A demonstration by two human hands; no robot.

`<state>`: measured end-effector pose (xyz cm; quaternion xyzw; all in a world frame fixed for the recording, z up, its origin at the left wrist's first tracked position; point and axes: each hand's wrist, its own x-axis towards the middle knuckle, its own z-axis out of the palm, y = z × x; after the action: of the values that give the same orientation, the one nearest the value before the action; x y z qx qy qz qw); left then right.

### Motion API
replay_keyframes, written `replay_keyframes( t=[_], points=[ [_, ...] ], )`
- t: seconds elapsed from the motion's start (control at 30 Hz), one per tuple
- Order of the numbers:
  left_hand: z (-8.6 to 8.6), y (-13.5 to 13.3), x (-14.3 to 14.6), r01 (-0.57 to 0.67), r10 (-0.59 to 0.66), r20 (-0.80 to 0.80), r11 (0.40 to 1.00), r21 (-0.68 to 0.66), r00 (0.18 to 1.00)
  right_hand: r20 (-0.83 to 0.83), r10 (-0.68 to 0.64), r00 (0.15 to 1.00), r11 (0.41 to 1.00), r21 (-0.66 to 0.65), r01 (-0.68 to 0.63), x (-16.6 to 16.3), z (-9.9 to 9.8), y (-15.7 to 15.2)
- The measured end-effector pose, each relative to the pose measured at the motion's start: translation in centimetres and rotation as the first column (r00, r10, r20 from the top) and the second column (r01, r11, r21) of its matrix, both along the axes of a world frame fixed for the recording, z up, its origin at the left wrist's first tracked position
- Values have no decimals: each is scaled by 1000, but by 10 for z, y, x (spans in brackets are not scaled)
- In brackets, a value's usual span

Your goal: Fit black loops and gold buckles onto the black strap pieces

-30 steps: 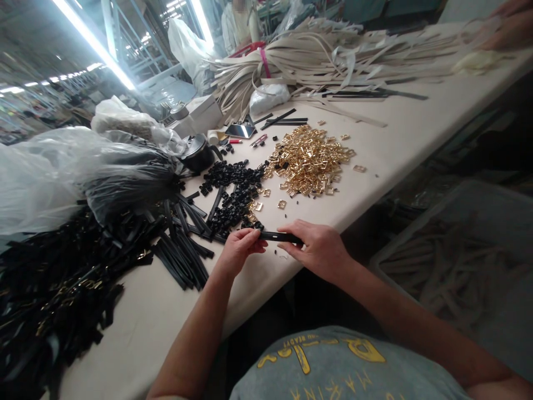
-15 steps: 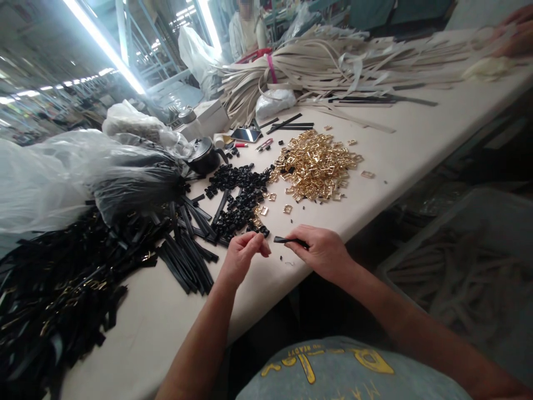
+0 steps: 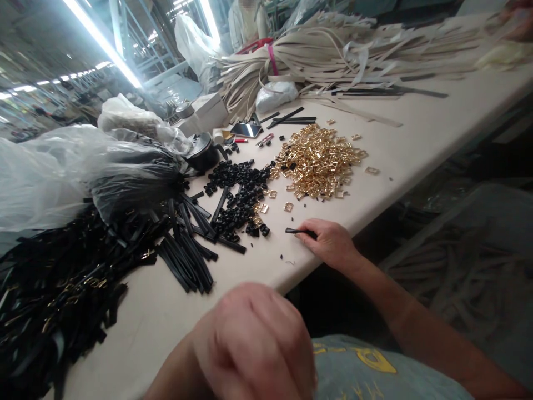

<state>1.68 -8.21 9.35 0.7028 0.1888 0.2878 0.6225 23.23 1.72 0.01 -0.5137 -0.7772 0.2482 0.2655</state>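
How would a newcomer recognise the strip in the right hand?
On the pale table, find the gold pile. Below it in the picture, the right hand grips a black strip. Unlike the loose strips further left, this one is held.

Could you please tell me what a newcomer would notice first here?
Probably the heap of gold-coloured buckles on the table, beside a pile of small black pieces. Close to the camera, the left hand looms large, while the right hand holds a black strip near the table's edge.

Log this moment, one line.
left hand: near camera, contents unclear; right hand: holding black strip; gold buckles: heaped on table
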Motion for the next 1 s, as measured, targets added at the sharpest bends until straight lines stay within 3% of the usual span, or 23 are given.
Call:
replay_keyframes(
  t=[0.07, 0.13, 0.2, 0.27, 0.37, 0.43, 0.53, 0.6, 0.67, 0.77, 0.83, 1.0],
  points=[
    [-13, 34, -10, -337, 337, 2, 941, 29, 942, 11, -1, 1000, 1000, -5, 1, 0, 1, 0],
    [-29, 71, -21, -633, 636, -90, 772, 58, 767, 29, -10, 1000, 1000, -8, 11, -1, 2, 0],
    [-46, 102, -30, -741, 752, -215, 655, 144, 623, 42, -19, 999, 1000, -4, 19, -2, 2, -1],
    [-59, 124, -35, -704, 781, -328, 622, 344, 531, 47, -21, 999, 1000, 1, 21, -2, 2, -1],
    [-67, 143, -30, -441, 799, -465, 599, 669, 381, 54, -9, 998, 1000, 3, 9, -2, 2, 0],
    [-65, 150, -22, -271, 806, -530, 589, 761, 262, 58, -2, 998, 1000, 1, 2, -2, 2, 0],
    [-59, 158, -10, -152, 793, -596, 609, 778, 126, 57, -4, 998, 1000, 5, 4, -2, 3, 1],
    [-56, 163, -4, -145, 790, -601, 614, 776, 125, 51, -3, 999, 1000, 7, 3, -2, 4, 0],
    [-52, 167, 0, -156, 785, -589, 617, 771, 193, 47, 4, 999, 1000, 10, -4, -2, 5, 0],
    [-46, 169, -1, -159, 709, -620, 692, 704, 337, 33, 9, 999, 1000, 19, -10, -1, 6, -1],
    [-40, 164, -7, -183, 659, -643, 740, 647, 389, 19, 12, 1000, 1000, 17, -13, 0, 5, -1],
    [-39, 126, -26, -282, 700, -602, 710, 645, 384, 25, 24, 999, 1000, -1, -24, 0, 5, 0]
  ],
)
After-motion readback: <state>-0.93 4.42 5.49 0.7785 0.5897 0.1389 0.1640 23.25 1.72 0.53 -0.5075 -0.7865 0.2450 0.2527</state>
